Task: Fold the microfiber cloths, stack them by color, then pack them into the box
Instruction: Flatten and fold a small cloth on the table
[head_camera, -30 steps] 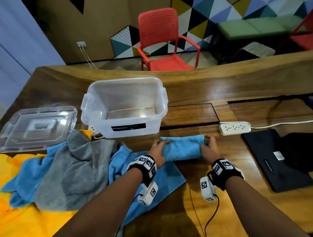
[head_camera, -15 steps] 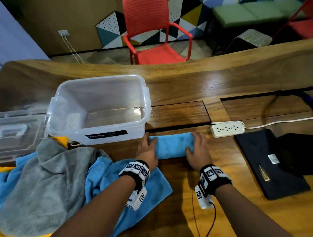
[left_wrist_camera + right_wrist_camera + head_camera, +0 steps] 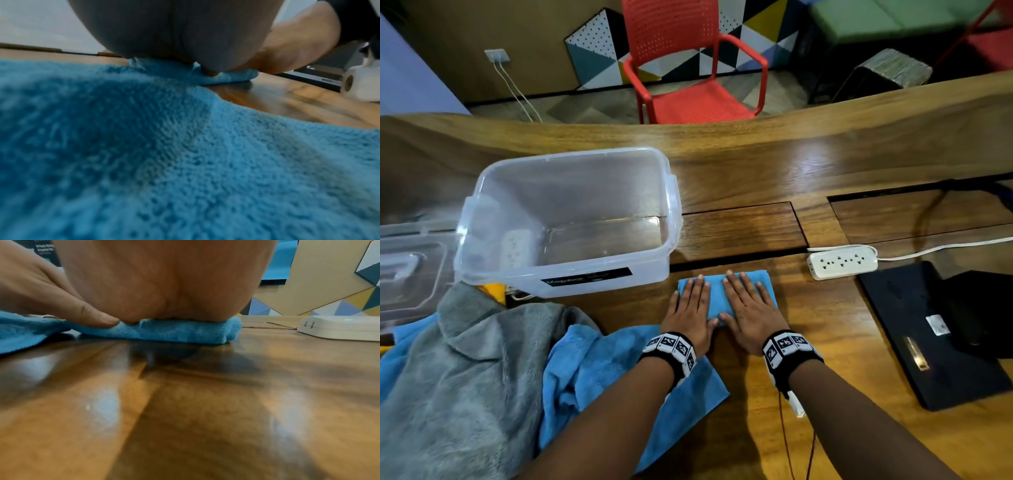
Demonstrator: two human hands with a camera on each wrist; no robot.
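A small folded blue cloth [image 3: 717, 298] lies on the wooden table just right of the clear plastic box [image 3: 571, 219]. My left hand [image 3: 690, 308] and right hand [image 3: 748, 305] lie flat on it side by side, fingers straight, pressing it down. The right wrist view shows the folded blue cloth [image 3: 176, 332] squashed under my palm, with several layers at its edge. A loose blue cloth [image 3: 599, 370] spreads under my left forearm and fills the left wrist view, loose blue cloth [image 3: 185, 154]. A grey cloth [image 3: 465, 377] lies heaped at the left over a yellow cloth [image 3: 491, 291]. The box holds nothing.
The box lid [image 3: 410, 270] lies left of the box. A white power strip [image 3: 842, 262] with its cable sits right of the folded cloth. A black flat case [image 3: 928, 329] lies at the right. A red chair [image 3: 688, 65] stands beyond the table.
Both hands have gone from holding the ends of the longer blue fold to lying flat together on a shorter, thicker folded cloth. The head view has shifted left and closer.
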